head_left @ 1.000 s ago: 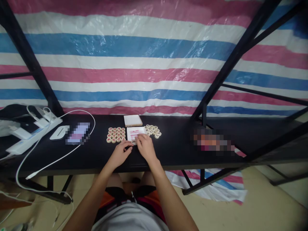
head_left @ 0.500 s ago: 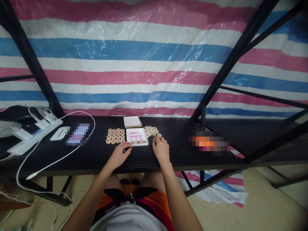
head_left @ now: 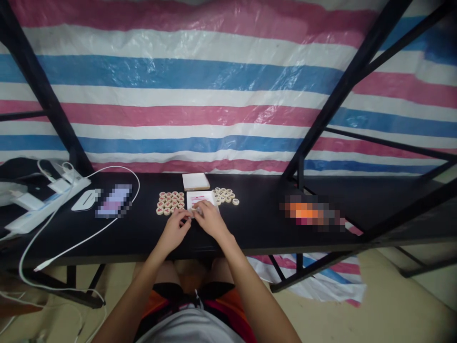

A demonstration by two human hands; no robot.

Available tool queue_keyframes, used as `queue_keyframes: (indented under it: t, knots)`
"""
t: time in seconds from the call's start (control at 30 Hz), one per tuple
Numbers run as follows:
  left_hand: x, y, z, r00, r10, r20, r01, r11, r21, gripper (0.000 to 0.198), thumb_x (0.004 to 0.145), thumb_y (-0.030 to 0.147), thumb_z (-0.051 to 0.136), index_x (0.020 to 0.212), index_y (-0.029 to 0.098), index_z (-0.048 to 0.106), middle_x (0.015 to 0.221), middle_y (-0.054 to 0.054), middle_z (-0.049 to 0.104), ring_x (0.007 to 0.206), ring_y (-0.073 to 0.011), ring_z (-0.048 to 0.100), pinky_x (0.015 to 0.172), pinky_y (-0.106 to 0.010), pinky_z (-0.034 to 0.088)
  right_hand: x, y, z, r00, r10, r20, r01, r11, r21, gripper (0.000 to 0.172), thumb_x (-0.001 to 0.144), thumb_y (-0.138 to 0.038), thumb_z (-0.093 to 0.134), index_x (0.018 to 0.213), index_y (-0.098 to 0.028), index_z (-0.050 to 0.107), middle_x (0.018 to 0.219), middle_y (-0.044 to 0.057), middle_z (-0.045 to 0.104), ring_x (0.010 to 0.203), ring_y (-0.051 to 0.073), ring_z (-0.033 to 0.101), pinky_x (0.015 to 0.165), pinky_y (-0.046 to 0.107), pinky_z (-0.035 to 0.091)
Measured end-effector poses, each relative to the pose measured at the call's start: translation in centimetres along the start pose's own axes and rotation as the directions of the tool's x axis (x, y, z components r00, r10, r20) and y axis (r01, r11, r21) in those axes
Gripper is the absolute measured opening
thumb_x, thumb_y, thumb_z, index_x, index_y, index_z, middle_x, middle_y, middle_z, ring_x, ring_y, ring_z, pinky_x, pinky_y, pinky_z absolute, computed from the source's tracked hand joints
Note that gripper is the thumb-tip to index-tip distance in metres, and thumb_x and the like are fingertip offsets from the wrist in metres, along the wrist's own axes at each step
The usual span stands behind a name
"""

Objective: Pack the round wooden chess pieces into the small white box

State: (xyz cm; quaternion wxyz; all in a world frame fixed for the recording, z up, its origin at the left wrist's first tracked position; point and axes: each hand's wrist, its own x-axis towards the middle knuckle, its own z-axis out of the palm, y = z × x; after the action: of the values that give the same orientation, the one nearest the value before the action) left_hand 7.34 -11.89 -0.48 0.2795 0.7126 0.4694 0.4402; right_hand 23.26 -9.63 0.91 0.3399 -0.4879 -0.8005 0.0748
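Observation:
A shallow white box [head_left: 191, 196] with pink printing inside sits in front of me on the black table. My left hand [head_left: 174, 232] is closed at its near left corner, with the fingertips on the rim. Over the box's near part, my right hand [head_left: 210, 218] is bent with its fingers pinched around a small pale round piece, apparently a Chinese chess piece, mostly hidden. Red-marked Chinese chess pieces [head_left: 170, 202] stand in rows to the left of the box. Dark-marked chess pieces [head_left: 224, 195] lie loosely to its right, one [head_left: 235, 202] a little apart.
A second white box part [head_left: 195, 181] lies behind the first. To the left are a blurred phone [head_left: 114, 200], a white flat object [head_left: 83, 200], a power strip [head_left: 46, 205] and white cables. A blurred orange item [head_left: 303, 210] lies at right. Black frame bars slant up both sides.
My right hand has moved left from the dark-marked pieces to the box's near left part, beside my left hand. The left hand has stayed by the corner.

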Motion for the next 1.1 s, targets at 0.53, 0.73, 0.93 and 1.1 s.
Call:
queue_keyframes:
  t: [0.53,0.73,0.93,1.1]
  knots:
    - [0.2,0.0,0.0,1.000,0.004,0.022,-0.003,0.999,-0.036,0.014,0.082,0.024,0.048,0.081,0.018,0.060,0.090,-0.004,0.060,0.083,-0.0150,0.058,0.069,-0.025,0.049,-0.1,0.1,1.4,0.999,-0.018,0.040,0.020,0.998,-0.063,0.010,0.088,-0.022,0.048,0.091,-0.019,0.057,0.084,0.003,0.063,0.082,0.017,0.057,0.077,0.027,0.039]
    - [0.2,-0.2,0.1,1.000,0.010,0.015,-0.009,0.999,-0.048,0.014,0.083,0.024,0.048,0.083,0.018,0.060,0.091,-0.004,0.061,0.085,-0.0153,0.059,0.072,-0.026,0.050,-0.1,0.1,1.5,1.000,-0.004,0.002,0.004,0.995,-0.103,0.011,0.086,-0.022,0.050,0.094,-0.019,0.057,0.088,0.004,0.062,0.088,0.019,0.055,0.080,0.029,0.038]
    - [0.2,-0.3,0.2,1.000,0.001,0.021,0.000,0.998,-0.056,0.013,0.081,0.025,0.048,0.083,0.018,0.059,0.091,-0.003,0.061,0.084,-0.0155,0.059,0.072,-0.027,0.050,-0.1,0.1,1.7,1.000,-0.023,0.018,0.025,0.991,-0.131,0.013,0.088,-0.022,0.049,0.089,-0.019,0.061,0.089,0.006,0.062,0.090,0.020,0.053,0.082,0.030,0.037]
    - [0.3,-0.3,0.2,0.999,0.012,0.035,-0.010,0.999,-0.051,0.013,0.081,0.024,0.048,0.083,0.018,0.059,0.091,-0.003,0.061,0.085,-0.0155,0.059,0.072,-0.026,0.049,-0.2,0.2,1.7,0.999,-0.032,0.021,0.034,0.989,-0.143,0.015,0.090,-0.023,0.048,0.088,-0.019,0.063,0.088,0.005,0.063,0.087,0.019,0.053,0.079,0.030,0.038]
